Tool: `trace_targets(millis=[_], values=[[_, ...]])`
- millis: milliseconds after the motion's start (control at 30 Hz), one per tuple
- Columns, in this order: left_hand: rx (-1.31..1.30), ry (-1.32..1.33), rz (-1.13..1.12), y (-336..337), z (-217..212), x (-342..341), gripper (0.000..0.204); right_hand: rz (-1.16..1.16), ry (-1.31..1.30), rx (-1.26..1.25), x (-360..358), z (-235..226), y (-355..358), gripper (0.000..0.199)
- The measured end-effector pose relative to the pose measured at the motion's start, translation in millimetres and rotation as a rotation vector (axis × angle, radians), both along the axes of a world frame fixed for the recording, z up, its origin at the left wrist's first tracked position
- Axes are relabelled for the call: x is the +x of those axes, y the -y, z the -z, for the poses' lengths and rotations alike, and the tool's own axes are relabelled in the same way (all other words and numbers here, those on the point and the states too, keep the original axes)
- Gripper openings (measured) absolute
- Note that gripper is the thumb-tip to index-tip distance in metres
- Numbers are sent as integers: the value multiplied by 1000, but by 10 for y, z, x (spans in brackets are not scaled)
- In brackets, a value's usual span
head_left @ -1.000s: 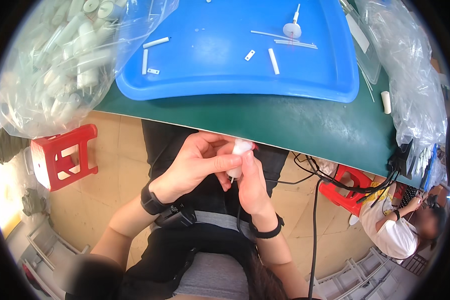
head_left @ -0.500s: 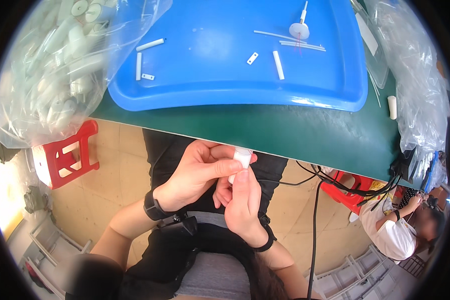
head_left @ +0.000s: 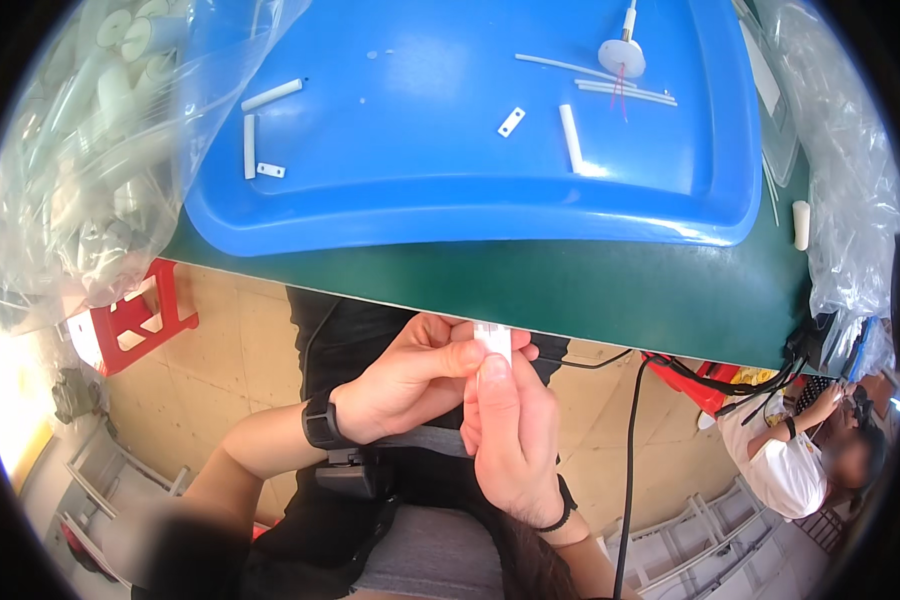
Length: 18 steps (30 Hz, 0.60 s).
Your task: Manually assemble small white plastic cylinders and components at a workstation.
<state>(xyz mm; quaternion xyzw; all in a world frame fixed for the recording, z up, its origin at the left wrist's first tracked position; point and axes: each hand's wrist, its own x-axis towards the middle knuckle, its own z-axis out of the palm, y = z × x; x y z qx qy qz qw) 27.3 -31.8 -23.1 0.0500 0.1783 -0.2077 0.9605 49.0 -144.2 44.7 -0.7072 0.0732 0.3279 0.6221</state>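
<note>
A short white cylindrical part (head_left: 496, 342) is held between both hands just at the near edge of the green table (head_left: 440, 278). My left hand (head_left: 405, 372) pinches it from the left, thumb across its side and fingers behind. My right hand (head_left: 515, 425) grips its lower end from below, thumb pressed against the front. Some dark marks show at the part's upper end, too small to make out. Part of its far side is hidden by the fingers.
A blue tray (head_left: 440, 228) holds white rods (head_left: 570, 138), small two-holed plates (head_left: 511, 122) and a white disc with red wires (head_left: 622, 60). Plastic bags (head_left: 90, 200) of white parts stand left. Right are clear plastic (head_left: 850, 180), black cables (head_left: 625, 480) and a seated person (head_left: 790, 460).
Both hands, with the white cylindrical part, sit slightly lower in the picture, as do the tray and table. The part appears more upright, and marks now show at its top.
</note>
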Motion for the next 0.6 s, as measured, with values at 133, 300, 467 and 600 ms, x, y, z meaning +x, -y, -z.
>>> trace_targets(millis=[133,300,467,600], values=[[90,46,30,-73,26,13,33,72,-41,88,-87,64,-71,37],[318,40,64,-181,-83,60,31,134,-183,258,-132,134,-78,42],[593,-33,106,-240,-299,119,28,268,-330,606,-150,246,-156,46],[697,-29,137,-232,-382,99,26,266,-454,852,-117,359,-139,50]])
